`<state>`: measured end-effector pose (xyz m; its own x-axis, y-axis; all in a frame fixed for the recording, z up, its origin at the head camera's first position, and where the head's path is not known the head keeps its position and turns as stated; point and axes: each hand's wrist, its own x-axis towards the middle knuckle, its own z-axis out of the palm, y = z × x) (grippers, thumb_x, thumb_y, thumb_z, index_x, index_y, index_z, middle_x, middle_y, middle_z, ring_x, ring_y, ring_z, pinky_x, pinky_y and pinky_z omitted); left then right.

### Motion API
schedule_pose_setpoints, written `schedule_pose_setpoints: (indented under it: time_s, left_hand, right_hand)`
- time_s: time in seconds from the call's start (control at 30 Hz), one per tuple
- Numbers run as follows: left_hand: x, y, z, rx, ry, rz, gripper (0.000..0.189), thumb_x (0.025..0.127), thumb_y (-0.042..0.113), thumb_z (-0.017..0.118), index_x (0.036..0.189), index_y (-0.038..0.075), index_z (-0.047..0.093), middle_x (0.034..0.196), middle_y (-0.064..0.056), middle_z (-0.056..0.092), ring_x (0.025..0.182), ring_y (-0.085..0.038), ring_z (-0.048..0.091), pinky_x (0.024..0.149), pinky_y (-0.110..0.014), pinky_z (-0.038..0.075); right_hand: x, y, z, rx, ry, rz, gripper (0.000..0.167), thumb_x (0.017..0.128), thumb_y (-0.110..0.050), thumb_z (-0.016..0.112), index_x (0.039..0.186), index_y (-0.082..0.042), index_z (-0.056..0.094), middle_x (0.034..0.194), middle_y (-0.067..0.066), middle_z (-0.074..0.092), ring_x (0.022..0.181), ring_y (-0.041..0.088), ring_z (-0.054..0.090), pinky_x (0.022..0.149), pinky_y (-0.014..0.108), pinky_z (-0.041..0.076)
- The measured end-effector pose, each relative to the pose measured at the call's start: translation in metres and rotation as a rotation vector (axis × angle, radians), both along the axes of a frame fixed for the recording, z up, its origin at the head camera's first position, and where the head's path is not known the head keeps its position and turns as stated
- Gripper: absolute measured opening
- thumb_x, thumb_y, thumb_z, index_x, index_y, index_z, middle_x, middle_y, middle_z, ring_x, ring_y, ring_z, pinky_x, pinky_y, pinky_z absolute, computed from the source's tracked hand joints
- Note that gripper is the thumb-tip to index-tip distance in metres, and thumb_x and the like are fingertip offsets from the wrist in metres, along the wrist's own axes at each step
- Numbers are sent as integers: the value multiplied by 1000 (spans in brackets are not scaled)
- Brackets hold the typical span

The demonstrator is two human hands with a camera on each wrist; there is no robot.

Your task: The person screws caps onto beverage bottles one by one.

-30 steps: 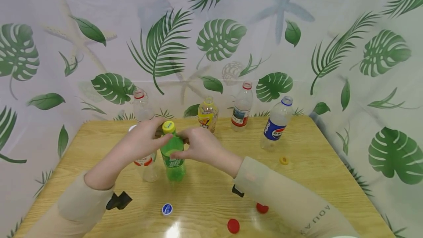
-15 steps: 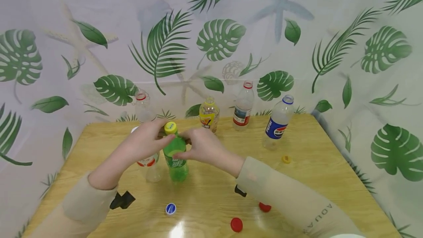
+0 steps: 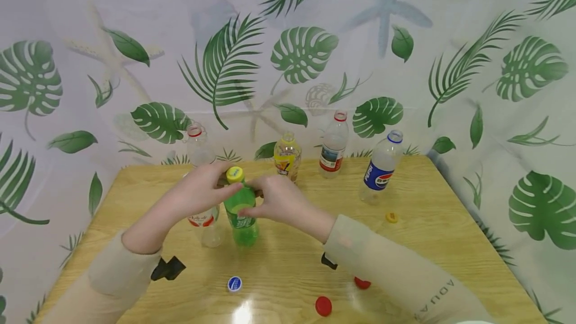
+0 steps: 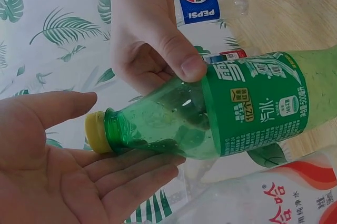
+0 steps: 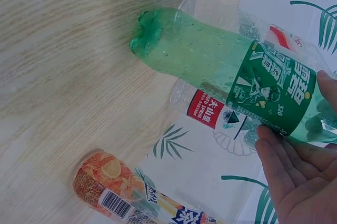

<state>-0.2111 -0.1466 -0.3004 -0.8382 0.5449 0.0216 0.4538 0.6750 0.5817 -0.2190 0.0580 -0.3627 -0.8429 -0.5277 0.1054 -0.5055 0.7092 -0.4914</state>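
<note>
A green plastic soda bottle with a yellow cap stands upright on the wooden table, pale liquid inside. My right hand grips its upper part, thumb on the green label and fingers round the far side, as the left wrist view shows. My left hand is at the bottle's neck. Its fingers lie nearly straight along the neck and shoulder, while the thumb stands apart, just off the cap. Beside the soda bottle, to the left, is a clear water bottle, its top hidden behind my left hand.
Along the back stand uncapped bottles: a red-ringed clear one, a yellow-ringed drink bottle, a red-labelled water bottle and a Pepsi bottle. Loose caps lie nearer: blue, red, another red and yellow.
The whole head view has shifted slightly, so everything appears a little further right. Both hands keep the same places at the soda bottle, and the cap is still on it.
</note>
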Motion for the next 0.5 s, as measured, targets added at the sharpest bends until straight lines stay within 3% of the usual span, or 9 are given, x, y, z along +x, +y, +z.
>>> schedule_pose_setpoints:
  time_s: [0.27, 0.5]
  left_hand:
    - [-2, -9, 18, 50, -92, 1, 54, 111, 29, 57, 151, -7, 49, 145, -29, 62, 134, -45, 62, 110, -58, 54]
    - [-14, -24, 45, 60, -7, 53, 57, 111, 30, 57, 156, -4, 44, 150, -27, 59, 140, -43, 58, 115, -59, 49]
  right_hand:
    - [0, -1, -2, -31, 6, 16, 44, 88, -36, 89, 122, -11, 77, 108, 0, 82, 98, 13, 77, 86, 32, 62]
    - [0, 0, -1, -27, -5, 1, 44, 88, -36, 89, 120, -9, 77, 109, 3, 82, 100, 16, 78, 89, 33, 63]
